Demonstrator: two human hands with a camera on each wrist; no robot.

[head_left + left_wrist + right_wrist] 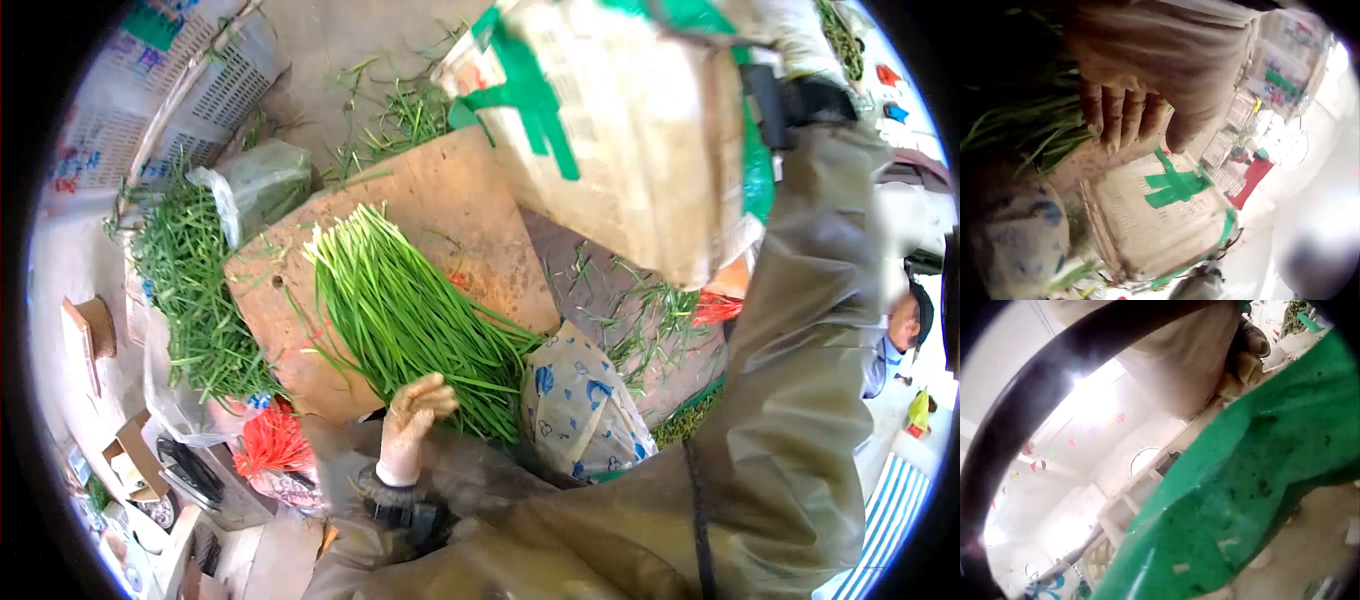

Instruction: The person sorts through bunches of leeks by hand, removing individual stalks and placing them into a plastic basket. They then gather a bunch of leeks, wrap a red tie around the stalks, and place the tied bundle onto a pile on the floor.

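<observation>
My right hand (803,45), in a pale glove, grips the edge of a worn white plastic crate (620,130) patched with green tape. The crate is tilted up at the upper right. In the right wrist view, the curled fingers (1247,367) hook over its edge beside the green tape (1229,469). My left hand (413,420), gloved with bare-looking fingertips, hovers near the lower side of a bundle of green chives (410,310). Its fingers are loosely bent and hold nothing. The chives lie on a brown board (480,190), pale ends toward the upper left.
A heap of loose greens (195,290) and a clear plastic bag (270,185) lie left of the board. Red ties (272,442) sit below it. A blue-patterned bag (585,405) touches the chives' right end. More white crates (230,100) stand at the upper left.
</observation>
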